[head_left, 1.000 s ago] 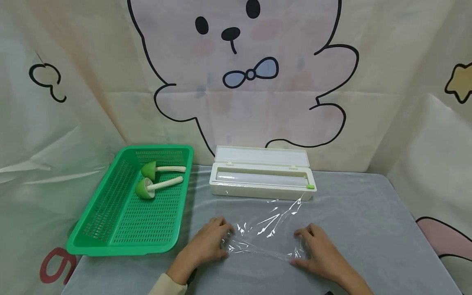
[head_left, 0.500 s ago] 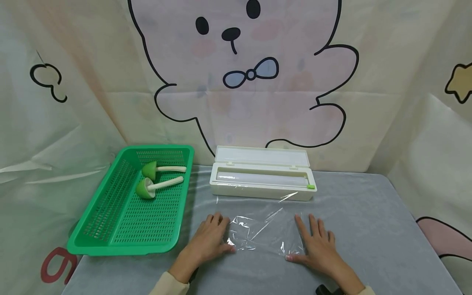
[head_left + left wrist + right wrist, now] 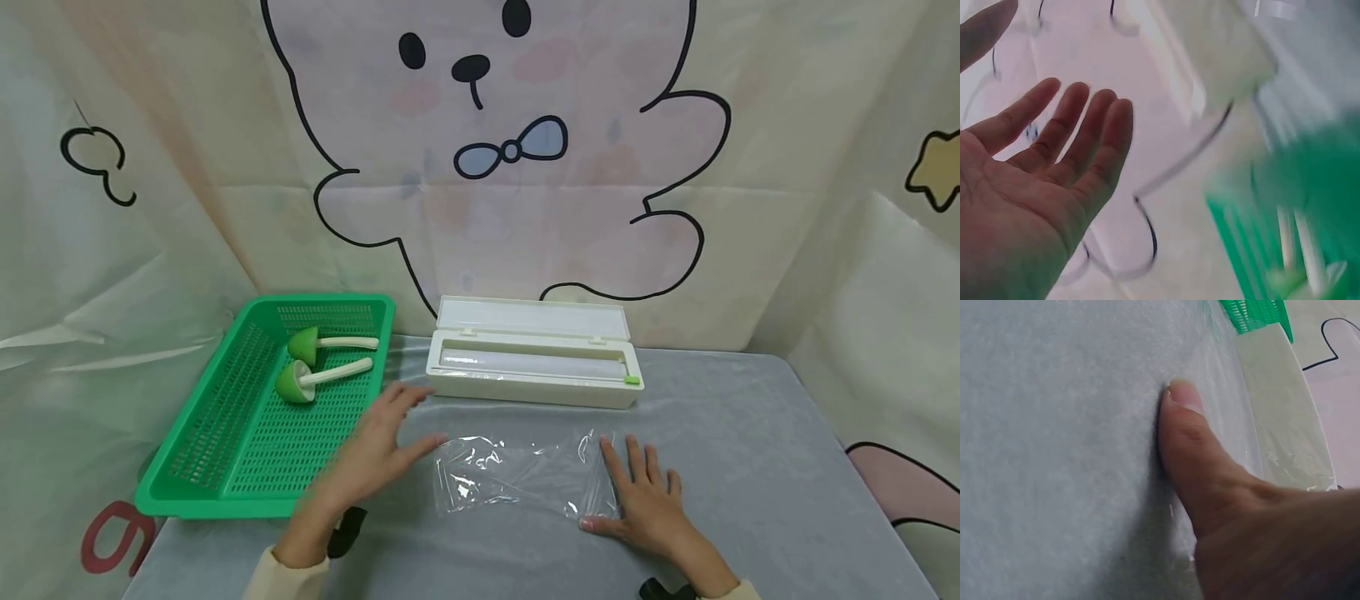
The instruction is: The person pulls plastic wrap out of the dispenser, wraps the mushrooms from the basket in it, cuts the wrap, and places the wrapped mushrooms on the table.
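A sheet of clear plastic wrap [image 3: 517, 475] lies spread on the grey table, creased and glossy at both ends. My right hand [image 3: 645, 508] rests with spread fingers on its right end; in the right wrist view the thumb [image 3: 1194, 434] lies along the film's edge. My left hand [image 3: 375, 450] is raised between the basket and the film, fingers extended and holding nothing. Its bare palm [image 3: 1022, 200] shows in the left wrist view. Behind the film stands the white wrap dispenser box [image 3: 532, 392], lid up, a roll inside and a green slider at its right end.
At the left a green plastic basket [image 3: 255, 504] holds two green-capped toy mushrooms, one being this mushroom [image 3: 300, 383] with a pale stem. A cloth backdrop [image 3: 585, 242] with a cartoon bear hangs behind the table [image 3: 750, 467].
My left hand has let go of the film's left end and moved up and left towards the basket. The right hand has flattened from a curled hold and stays on the film.
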